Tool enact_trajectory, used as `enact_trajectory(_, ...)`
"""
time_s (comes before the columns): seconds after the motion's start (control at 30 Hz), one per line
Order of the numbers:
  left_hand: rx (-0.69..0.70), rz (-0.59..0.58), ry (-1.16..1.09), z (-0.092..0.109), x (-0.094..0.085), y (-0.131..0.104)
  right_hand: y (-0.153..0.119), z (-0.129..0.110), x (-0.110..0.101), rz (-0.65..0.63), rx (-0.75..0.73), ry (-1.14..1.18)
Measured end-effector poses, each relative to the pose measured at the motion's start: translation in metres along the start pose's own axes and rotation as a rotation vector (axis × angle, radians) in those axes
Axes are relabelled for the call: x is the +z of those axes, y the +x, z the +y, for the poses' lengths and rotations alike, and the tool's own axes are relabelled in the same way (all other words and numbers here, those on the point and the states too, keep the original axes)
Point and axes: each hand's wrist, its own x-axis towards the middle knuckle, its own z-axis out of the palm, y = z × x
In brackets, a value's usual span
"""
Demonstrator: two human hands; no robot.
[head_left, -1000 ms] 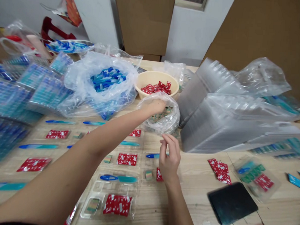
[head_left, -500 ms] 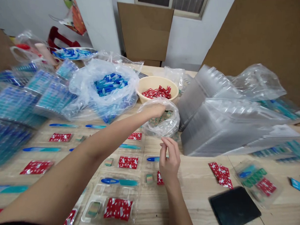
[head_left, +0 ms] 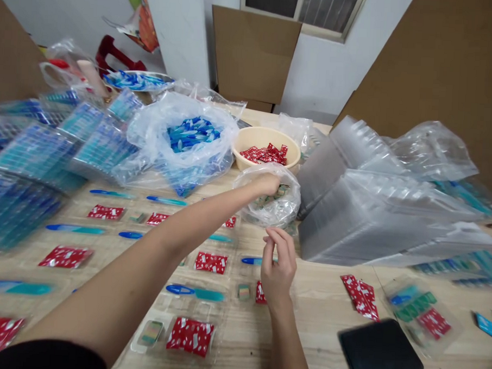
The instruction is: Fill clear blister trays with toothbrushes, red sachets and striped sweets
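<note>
My left hand (head_left: 267, 184) reaches into a clear plastic bag (head_left: 250, 211) of small striped blocks (head_left: 283, 190); its fingers are hidden there. Just below the bag, my right hand (head_left: 280, 259) is raised with its fingers curled inward, and whatever they hold is hidden. Beneath and left of it lies a clear tray with a blue tool (head_left: 251, 261), a striped block (head_left: 243, 291) and a red patterned packet (head_left: 261, 293). More trays with blue-teal tools (head_left: 195, 292), red packets (head_left: 190, 336) and blocks (head_left: 151, 332) spread leftward, partly under my left arm.
Behind the bag stands a cream bowl (head_left: 247, 161) of red packets. Left of it is a bag of blue pieces (head_left: 193, 134), then stacked filled trays (head_left: 35, 153). Clear trays (head_left: 350, 221) are stacked at right, above a black flat object (head_left: 380, 351) and loose red packets (head_left: 360, 297).
The view has shifted, so the bags and bowl appear farther right. My left hand stays in the bag and my right hand keeps its curled pose below it.
</note>
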Motion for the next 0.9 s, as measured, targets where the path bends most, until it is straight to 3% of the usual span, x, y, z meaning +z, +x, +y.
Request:
enact_trajectory(0.13, 0.043, -0.005, 0.035, -0.008, -0.007, -0.015, 0.000, 0.000, -0.001, 0.008, 0.000, 0.012)
enact_trajectory(0.23, 0.130, 0.062, 0.012, -0.015, -0.012, -0.030, 0.001, -0.001, -0.002, 0.021, -0.003, 0.020)
enact_trajectory(0.3, 0.170, 0.143, -0.126, -0.016, -0.013, -0.042, 0.001, -0.002, -0.002, 0.045, 0.024, 0.041)
enact_trajectory(0.37, 0.137, 0.150, -0.393, -0.016, -0.014, -0.056, 0.003, -0.004, -0.003, 0.064, 0.131, 0.102)
enact_trajectory(0.53, -0.007, -0.078, -1.187, -0.014, -0.015, -0.088, 0.007, -0.005, -0.003, 0.073, 0.638, 0.435)
enact_trajectory(0.6, -0.018, -0.138, -1.378, -0.011, -0.017, -0.099, 0.009, -0.003, -0.002, 0.073, 0.744, 0.538)
enact_trajectory(0.77, -0.108, -0.278, -1.565, 0.002, -0.019, -0.117, 0.010, -0.004, -0.001, 0.105, 0.705, 0.616)
enact_trajectory(0.9, -0.068, -0.403, -1.595, 0.013, -0.011, -0.128, 0.009, -0.008, -0.002, 0.156, 0.623, 0.560)
